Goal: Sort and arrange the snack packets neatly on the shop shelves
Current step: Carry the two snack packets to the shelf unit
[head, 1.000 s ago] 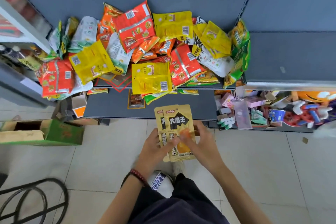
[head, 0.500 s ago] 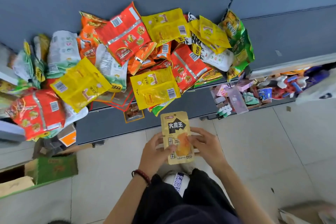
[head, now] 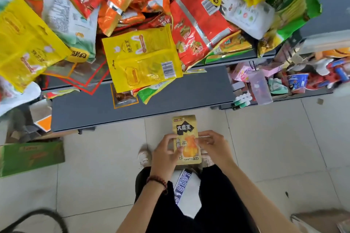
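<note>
Far left, on the floor: green cardboard carton (head: 32, 157). Far side, a loose heap of red, yellow and green foil snack packets (head: 198, 24) overhangs the grey metal lower shelf (head: 180, 98). Near centre, left hand (head: 164, 155) pinches the left edge of a small tan-gold snack packet (head: 186, 138), upright over the tiles; right hand (head: 214, 147) pinches its right edge. Step, likely: squaring up a sorted kind. Next: a shelf spot, set face-out.

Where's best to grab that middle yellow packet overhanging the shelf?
Probably by its lower edge, from the front: the yellow packet lies flat on top, that edge overhanging the shelf. Left hand and right hand hold a gold packet.
</note>
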